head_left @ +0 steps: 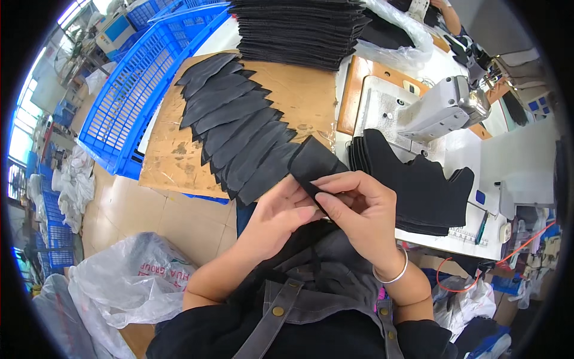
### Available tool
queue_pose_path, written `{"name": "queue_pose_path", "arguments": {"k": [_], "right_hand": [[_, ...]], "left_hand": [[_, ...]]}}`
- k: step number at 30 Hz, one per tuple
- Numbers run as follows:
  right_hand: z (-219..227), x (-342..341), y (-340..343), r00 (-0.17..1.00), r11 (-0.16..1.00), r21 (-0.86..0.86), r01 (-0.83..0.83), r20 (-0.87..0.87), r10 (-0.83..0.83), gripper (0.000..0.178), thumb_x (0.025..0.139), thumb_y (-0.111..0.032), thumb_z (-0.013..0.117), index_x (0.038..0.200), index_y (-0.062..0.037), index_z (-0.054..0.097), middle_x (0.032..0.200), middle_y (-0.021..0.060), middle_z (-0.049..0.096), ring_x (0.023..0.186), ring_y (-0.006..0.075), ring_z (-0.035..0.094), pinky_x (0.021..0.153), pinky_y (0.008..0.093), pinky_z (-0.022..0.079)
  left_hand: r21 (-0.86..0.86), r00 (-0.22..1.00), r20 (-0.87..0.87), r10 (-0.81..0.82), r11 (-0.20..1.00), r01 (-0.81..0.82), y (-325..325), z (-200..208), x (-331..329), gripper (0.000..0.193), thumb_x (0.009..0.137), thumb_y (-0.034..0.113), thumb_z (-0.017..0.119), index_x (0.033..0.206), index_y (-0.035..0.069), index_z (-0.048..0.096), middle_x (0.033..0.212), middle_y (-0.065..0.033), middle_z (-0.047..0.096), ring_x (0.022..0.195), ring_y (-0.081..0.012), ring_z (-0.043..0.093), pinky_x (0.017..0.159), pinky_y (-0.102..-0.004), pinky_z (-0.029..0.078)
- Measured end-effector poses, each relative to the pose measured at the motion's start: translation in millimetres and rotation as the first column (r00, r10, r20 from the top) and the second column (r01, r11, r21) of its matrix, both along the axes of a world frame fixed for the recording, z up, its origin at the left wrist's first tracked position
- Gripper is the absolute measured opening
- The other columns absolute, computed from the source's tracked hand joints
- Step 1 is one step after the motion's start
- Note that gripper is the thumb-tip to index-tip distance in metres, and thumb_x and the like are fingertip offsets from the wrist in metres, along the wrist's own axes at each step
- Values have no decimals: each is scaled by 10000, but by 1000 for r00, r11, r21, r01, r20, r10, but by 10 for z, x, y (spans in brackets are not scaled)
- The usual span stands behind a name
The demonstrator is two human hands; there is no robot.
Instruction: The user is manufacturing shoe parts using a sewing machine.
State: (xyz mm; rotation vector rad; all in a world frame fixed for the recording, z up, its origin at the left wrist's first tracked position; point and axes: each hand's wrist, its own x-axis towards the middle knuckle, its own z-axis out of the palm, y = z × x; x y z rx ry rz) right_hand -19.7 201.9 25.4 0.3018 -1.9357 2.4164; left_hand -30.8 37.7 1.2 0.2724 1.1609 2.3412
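A small black cut piece of material (313,160) is held up in front of my chest by both hands. My right hand (362,206) pinches its lower edge between thumb and fingers. My left hand (281,214) is closed on the same piece from the other side, some of its fingers hidden behind it. Close to the left hand, a long overlapping row of black leaf-shaped pieces (239,128) lies fanned out on a brown cardboard sheet (161,152). A pile of larger black cut pieces (412,191) lies on the table just beyond my right hand.
A white sewing machine (439,110) stands to the right on the table. At the far end rises a tall stack of black pieces (299,36). Blue plastic crates (128,90) sit at the left, and a clear plastic bag (134,272) lies lower left. Another person's arm (449,18) shows far right.
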Motion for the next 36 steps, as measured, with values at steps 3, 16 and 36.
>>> {"name": "queue_pose_path", "arguments": {"k": [3, 16, 36], "right_hand": [[-27, -48, -29, 999, 1000, 8, -25, 40, 25, 117, 834, 28, 673, 948, 39, 649, 960, 79, 646, 849, 106, 637, 728, 236, 540], [-9, -124, -89, 990, 996, -58, 61, 128, -53, 123, 869, 11, 633, 986, 38, 606, 911, 75, 642, 800, 124, 654, 669, 224, 534], [122, 534, 1789, 654, 620, 207, 757, -221, -724, 568, 832, -39, 680, 1348, 21, 450, 782, 19, 598, 616, 43, 543, 538, 190, 462]], "left_hand": [[204, 997, 15, -72, 977, 68, -4, -7, -28, 609, 885, 6, 606, 1414, -7, 306, 1344, -85, 442, 1228, -165, 450, 1028, -314, 380], [-111, 997, 36, -65, 992, 68, -141, -29, -194, 773, 722, -170, 394, 1457, 28, 260, 1415, -101, 390, 1272, -208, 452, 1029, -325, 388], [-675, 773, -622, -126, 587, -447, -411, 10, -353, 269, 923, 240, 562, 1006, 11, 676, 1124, -136, 602, 938, -179, 570, 781, -271, 459]]}}
